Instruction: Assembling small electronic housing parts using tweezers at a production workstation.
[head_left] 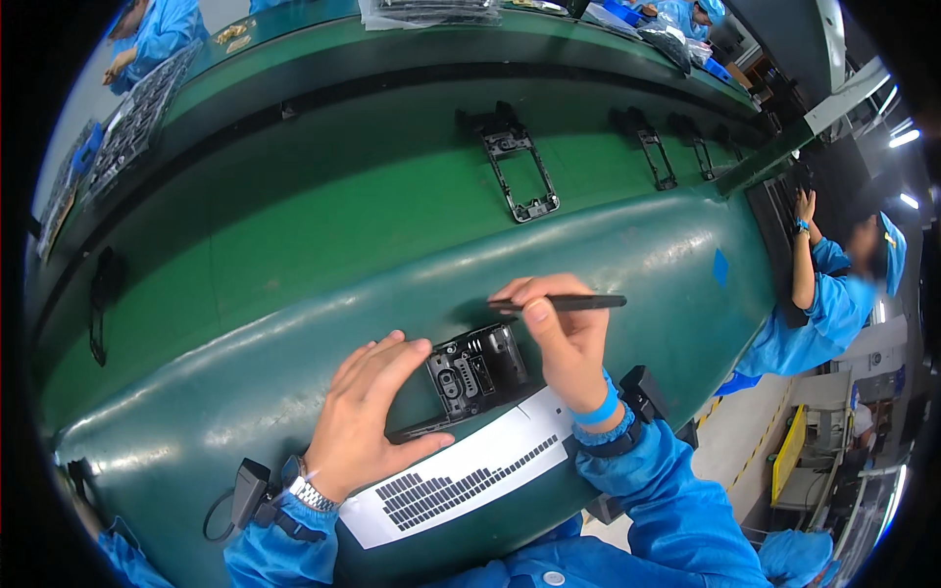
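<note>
A black plastic housing (pixel 477 372) with an oval opening and slots lies in front of me on the green work surface. My left hand (pixel 368 421) is at its left side, fingers stretched and thumb apart. The index fingertip is by the upper left corner and the thumb near the lower edge; whether they press on it cannot be told. My right hand (pixel 566 338) grips a slim black pen-like tool (pixel 588 302) just above the housing's right side. The tool lies nearly level. Below the housing is a white sheet (pixel 368 516) bearing rows of small black rectangular pieces.
Beyond the work surface's rounded edge runs a green belt (pixel 323 225) carrying black frames (pixel 534 209), several toward the right. Another black part (pixel 98 309) lies far left. One co-worker (pixel 823 323) is at the right; others work across the belt. A metal post (pixel 774 157) rises at right.
</note>
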Tool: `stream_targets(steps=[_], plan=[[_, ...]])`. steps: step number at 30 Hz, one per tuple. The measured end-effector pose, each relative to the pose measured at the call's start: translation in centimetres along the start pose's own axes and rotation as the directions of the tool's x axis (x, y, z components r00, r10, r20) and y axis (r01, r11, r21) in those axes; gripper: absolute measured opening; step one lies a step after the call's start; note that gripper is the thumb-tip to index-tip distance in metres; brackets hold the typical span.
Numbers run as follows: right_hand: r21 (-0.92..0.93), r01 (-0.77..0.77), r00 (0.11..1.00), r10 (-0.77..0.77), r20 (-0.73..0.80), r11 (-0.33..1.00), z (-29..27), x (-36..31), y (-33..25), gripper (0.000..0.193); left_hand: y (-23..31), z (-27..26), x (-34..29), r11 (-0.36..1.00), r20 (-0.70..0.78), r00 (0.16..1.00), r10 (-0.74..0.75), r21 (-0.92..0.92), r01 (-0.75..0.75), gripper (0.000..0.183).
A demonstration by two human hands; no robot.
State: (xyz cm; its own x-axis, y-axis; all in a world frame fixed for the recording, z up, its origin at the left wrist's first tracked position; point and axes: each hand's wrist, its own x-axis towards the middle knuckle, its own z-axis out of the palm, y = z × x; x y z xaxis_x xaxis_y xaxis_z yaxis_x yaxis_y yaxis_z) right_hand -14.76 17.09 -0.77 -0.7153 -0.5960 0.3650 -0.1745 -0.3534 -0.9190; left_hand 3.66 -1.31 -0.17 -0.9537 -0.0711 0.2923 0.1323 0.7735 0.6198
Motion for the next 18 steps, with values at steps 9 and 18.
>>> stream_targets(steps=[9, 18], plan=[[0.181, 0.131, 0.865, -0.023, -0.501, 0.975, -2.6, 2.3, 1.2, 0.025, -1.8, -2.8, 3.6, 0.97, -0.311, 0.921, -0.236, -0.125, 0.206, 0.108], [0.252, 0.128, 0.837, 0.032, -0.547, 0.959, -2.7, 2.0, 1.7, 0.025, -17.7, -6.8, 10.7, 0.86, -0.635, 0.751, -0.178, 0.271, 0.433, 0.087]])
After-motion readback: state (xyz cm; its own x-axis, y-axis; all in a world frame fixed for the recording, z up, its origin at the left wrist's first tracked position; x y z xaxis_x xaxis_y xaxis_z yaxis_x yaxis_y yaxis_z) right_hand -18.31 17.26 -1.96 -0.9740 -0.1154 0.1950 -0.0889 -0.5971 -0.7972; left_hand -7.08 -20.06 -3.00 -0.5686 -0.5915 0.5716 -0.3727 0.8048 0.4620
